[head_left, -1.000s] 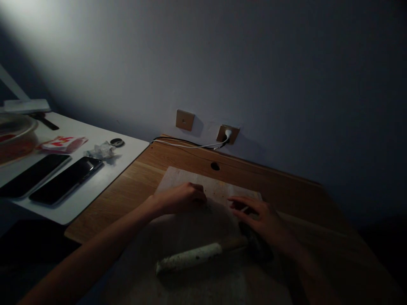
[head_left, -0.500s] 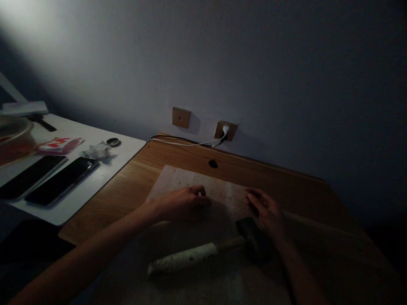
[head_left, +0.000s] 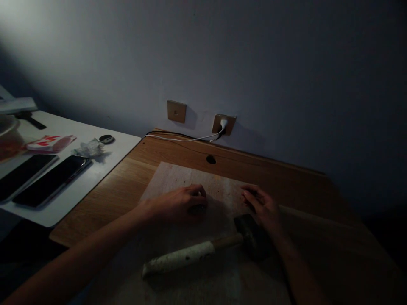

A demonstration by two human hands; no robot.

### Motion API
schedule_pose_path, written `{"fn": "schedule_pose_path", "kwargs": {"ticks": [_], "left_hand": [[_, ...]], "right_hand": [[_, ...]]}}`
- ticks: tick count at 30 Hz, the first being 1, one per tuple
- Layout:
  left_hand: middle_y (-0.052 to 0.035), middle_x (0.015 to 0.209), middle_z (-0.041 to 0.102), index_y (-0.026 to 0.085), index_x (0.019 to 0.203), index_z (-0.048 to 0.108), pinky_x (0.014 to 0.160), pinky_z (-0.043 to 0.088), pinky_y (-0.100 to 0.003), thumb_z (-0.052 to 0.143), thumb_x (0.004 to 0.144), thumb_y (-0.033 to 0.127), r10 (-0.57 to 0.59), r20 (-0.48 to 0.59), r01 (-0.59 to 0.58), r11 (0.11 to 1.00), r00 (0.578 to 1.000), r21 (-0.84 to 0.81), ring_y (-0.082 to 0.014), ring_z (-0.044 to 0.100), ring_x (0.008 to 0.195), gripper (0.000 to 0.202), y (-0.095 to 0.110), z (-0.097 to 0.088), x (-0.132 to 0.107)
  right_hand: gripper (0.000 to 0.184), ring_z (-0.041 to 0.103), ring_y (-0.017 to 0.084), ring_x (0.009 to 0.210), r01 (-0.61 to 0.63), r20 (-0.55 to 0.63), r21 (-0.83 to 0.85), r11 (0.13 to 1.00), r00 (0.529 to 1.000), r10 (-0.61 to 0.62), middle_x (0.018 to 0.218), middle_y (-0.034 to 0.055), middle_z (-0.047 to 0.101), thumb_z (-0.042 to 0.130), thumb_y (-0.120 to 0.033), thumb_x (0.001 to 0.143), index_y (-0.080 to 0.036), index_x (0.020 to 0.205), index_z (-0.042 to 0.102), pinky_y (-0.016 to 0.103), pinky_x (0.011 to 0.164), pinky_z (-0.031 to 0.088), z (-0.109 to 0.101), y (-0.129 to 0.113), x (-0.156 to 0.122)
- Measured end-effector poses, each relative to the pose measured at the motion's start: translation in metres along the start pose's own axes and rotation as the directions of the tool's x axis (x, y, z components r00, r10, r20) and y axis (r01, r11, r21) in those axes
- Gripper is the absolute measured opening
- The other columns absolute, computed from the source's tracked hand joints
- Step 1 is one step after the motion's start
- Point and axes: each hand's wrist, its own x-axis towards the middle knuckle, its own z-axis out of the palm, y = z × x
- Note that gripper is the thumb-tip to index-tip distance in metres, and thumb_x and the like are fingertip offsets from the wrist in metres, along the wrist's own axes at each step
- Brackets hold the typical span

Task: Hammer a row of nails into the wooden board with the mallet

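Observation:
My left hand (head_left: 182, 204) rests on a pale sheet of paper (head_left: 178, 178) spread over the wooden table (head_left: 133, 178). Its fingers are curled under, and whether they hold anything is hidden. My right hand (head_left: 262, 206) lies on the sheet's far right part, fingers bent and pressed down near the edge. A mallet with a black head (head_left: 252, 237) and a whitish handle (head_left: 178, 258) lies on the sheet just in front of both hands, its head beside my right wrist. The room is very dim.
A white table (head_left: 104, 156) at the left carries two dark phones (head_left: 52, 180), a red-and-white packet (head_left: 51, 142), crumpled wrap (head_left: 89, 149) and a small black disc (head_left: 106, 138). A white cable (head_left: 187, 139) runs to a wall socket (head_left: 223, 123). A cable hole (head_left: 210, 159) pierces the wooden table.
My right hand moved off the mallet head to the sheet's right far part. The left hand has stayed curled on the paper. The view has shifted slightly.

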Motion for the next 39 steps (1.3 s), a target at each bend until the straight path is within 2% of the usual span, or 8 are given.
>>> {"fn": "schedule_pose_path", "kwargs": {"ticks": [15, 17, 19, 22, 27, 32, 36, 39], "left_hand": [[-0.0074, 0.103, 0.060, 0.017, 0.100, 0.069, 0.081, 0.051, -0.028, 0.065, 0.087, 0.014, 0.029, 0.002, -0.029, 0.998, 1.000, 0.048, -0.0189, 0.062, 0.091, 0.014, 0.000, 0.003, 0.000], [-0.0070, 0.102, 0.060, 0.018, 0.099, 0.069, 0.080, 0.051, -0.028, 0.064, 0.087, 0.013, 0.031, -0.018, -0.030, 0.999, 0.999, 0.045, -0.0184, 0.062, 0.089, 0.014, 0.000, 0.004, -0.001], [-0.0067, 0.101, 0.060, 0.018, 0.098, 0.069, 0.079, 0.051, -0.028, 0.064, 0.086, 0.012, 0.031, -0.023, -0.030, 0.999, 0.999, 0.041, -0.0181, 0.062, 0.088, 0.014, 0.000, 0.005, -0.001], [-0.0065, 0.100, 0.061, 0.018, 0.097, 0.069, 0.079, 0.051, -0.027, 0.064, 0.085, 0.010, 0.035, -0.022, -0.034, 0.999, 0.999, 0.031, -0.0179, 0.063, 0.088, 0.016, -0.001, 0.004, -0.001], [-0.0067, 0.100, 0.061, 0.018, 0.098, 0.070, 0.080, 0.051, -0.026, 0.065, 0.084, 0.010, 0.043, -0.026, -0.042, 0.999, 0.999, 0.018, -0.0173, 0.063, 0.088, 0.016, -0.003, 0.005, 0.000], [-0.0077, 0.103, 0.062, 0.017, 0.100, 0.071, 0.083, 0.053, -0.027, 0.065, 0.085, 0.011, 0.048, -0.023, -0.048, 0.999, 0.999, 0.016, -0.0186, 0.063, 0.093, 0.018, -0.004, 0.007, 0.000], [-0.0081, 0.103, 0.062, 0.016, 0.105, 0.071, 0.083, 0.053, -0.027, 0.063, 0.085, 0.008, 0.058, -0.030, -0.058, 0.998, 0.998, 0.019, -0.0178, 0.063, 0.093, 0.023, -0.001, 0.007, 0.001], [-0.0077, 0.103, 0.062, 0.017, 0.107, 0.070, 0.083, 0.053, -0.026, 0.062, 0.087, 0.009, 0.058, -0.039, -0.058, 0.998, 0.998, 0.015, -0.0173, 0.063, 0.092, 0.023, 0.000, 0.005, 0.002]], "right_hand": [[0.040, 0.070, 0.023, 0.078, 0.006, 0.117, -0.055, 0.998, 0.993, 0.000, 0.087, 0.0068, 0.074, 0.070, -0.055, 0.079, -0.023, 0.103, 0.075, 0.037, 0.072, 0.058, -0.009, -0.004, -0.005], [0.049, 0.073, 0.027, 0.093, 0.033, 0.294, -0.064, 0.997, 0.956, -0.013, 0.102, 0.0088, 0.076, 0.076, -0.053, 0.076, -0.025, 0.116, 0.074, 0.040, 0.081, 0.059, -0.022, -0.009, -0.011], [0.076, 0.069, 0.033, 0.113, 0.076, 0.515, -0.113, 0.991, 0.857, -0.007, 0.122, 0.0108, 0.073, 0.087, -0.049, 0.067, -0.030, 0.137, 0.064, 0.046, 0.096, 0.056, -0.036, -0.016, -0.020], [0.102, 0.058, 0.039, 0.131, 0.177, 0.641, -0.226, 0.958, 0.767, 0.010, 0.145, 0.0127, 0.062, 0.095, -0.043, 0.055, -0.034, 0.148, 0.054, 0.056, 0.111, 0.045, -0.047, -0.027, -0.032], [0.088, 0.056, 0.036, 0.134, 0.279, 0.609, -0.297, 0.913, 0.792, -0.044, 0.147, 0.0127, 0.058, 0.087, -0.033, 0.066, -0.031, 0.147, 0.053, 0.054, 0.113, 0.044, -0.041, -0.030, -0.039], [0.061, 0.054, 0.031, 0.133, 0.412, 0.402, -0.273, 0.869, 0.870, -0.286, 0.142, 0.0114, 0.056, 0.067, -0.023, 0.077, -0.028, 0.137, 0.054, 0.054, 0.114, 0.041, -0.019, -0.015, -0.032], [0.057, 0.044, 0.031, 0.141, 0.517, 0.238, -0.307, 0.799, 0.854, -0.462, 0.149, 0.0131, 0.048, 0.063, -0.023, 0.083, -0.026, 0.139, 0.049, 0.056, 0.119, 0.034, 0.001, -0.004, -0.026], [0.051, 0.046, 0.031, 0.139, 0.543, 0.221, -0.312, 0.780, 0.840, -0.496, 0.147, 0.0134, 0.049, 0.062, -0.025, 0.087, -0.026, 0.137, 0.050, 0.055, 0.116, 0.037, 0.008, 0.000, -0.025]]}}
